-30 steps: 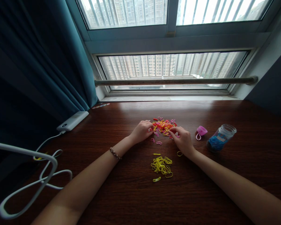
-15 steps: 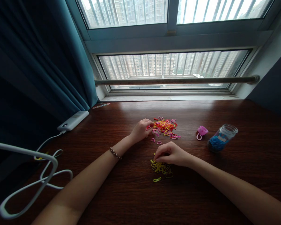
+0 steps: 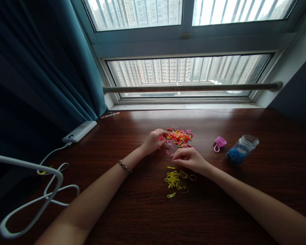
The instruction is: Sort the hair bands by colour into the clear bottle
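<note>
Daylight from the wide, barred window [image 3: 175, 69] falls across a dark red-brown wooden table [image 3: 122, 221], and I take the mixed heap of small red, orange, pink and yellow bands [image 3: 180, 136] as my landmark. Far to its left, from where I watch, hang a deep blue cloth curtain [image 3: 53, 61], a looping white cable [image 3: 20, 162] and a flat white rectangular device [image 3: 79, 132]. Just at the heap's left edge rests the left hand [image 3: 153, 140], a braided bracelet [image 3: 125, 166] on its wrist; its fingers curl loosely over the outermost reddish bands, but I cannot tell whether it grips any. Straight toward the wearer from the heap lies a smaller pile of thin yellow bands [image 3: 177, 180]. Between the heap and that pile is the right hand [image 3: 191, 159], thumb and fingertips drawn nearly together beside a pink band; I cannot tell whether anything is pinched between them. Right of the heap stand a small pink cup-shaped piece with a loop [image 3: 220, 142] and, farther out, a clear jar with blue contents [image 3: 241, 151]. I judge the step in hand to be picking through the heap and keeping yellow bands apart; the next move calls for a fine, shallow pinch on a single band, without dragging its tangled neighbours along.
</note>
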The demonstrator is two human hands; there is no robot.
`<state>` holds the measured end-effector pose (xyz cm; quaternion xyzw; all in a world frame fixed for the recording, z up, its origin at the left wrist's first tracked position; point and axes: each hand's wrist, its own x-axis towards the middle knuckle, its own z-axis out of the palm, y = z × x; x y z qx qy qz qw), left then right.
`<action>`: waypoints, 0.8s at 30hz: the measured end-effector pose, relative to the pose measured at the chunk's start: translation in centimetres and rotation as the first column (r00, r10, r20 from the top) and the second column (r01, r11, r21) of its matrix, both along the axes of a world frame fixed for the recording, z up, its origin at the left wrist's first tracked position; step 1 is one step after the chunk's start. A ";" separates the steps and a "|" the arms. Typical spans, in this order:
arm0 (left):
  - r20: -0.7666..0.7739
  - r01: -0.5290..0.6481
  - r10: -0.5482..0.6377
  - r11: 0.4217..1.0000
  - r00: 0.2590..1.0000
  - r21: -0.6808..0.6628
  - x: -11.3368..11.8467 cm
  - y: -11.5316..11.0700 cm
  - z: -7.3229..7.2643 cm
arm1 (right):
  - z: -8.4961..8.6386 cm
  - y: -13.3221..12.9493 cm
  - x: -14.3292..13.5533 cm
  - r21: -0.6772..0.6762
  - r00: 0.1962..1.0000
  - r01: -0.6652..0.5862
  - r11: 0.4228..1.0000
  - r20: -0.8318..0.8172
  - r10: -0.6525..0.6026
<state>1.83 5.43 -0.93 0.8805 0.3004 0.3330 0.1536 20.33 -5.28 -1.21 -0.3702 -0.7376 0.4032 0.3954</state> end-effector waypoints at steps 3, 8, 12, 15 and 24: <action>0.007 0.008 -0.008 1.000 1.000 -0.010 0.0 0.0 0.1 | -0.6 0.7 0.5 0.037 0.973 0.227 0.973 0.017 -0.228; 0.085 0.015 -0.006 0.994 0.996 -0.106 0.0 0.0 0.3 | -1.3 1.2 0.9 0.035 0.937 0.349 0.937 -0.001 -0.349; 0.227 0.058 0.027 0.931 0.973 -0.360 0.1 -0.1 0.6 | -1.4 1.3 1.1 0.091 0.882 0.469 0.878 -0.003 -0.471; 0.334 0.165 0.046 0.802 0.941 -0.575 0.2 -0.2 1.1 | -1.4 1.6 1.7 0.186 0.811 0.564 0.804 0.055 -0.582; 0.360 0.376 -0.131 0.479 0.924 -0.793 0.4 -1.5 2.1 | -2.1 2.2 2.4 0.475 0.746 0.454 0.753 0.259 -0.613</action>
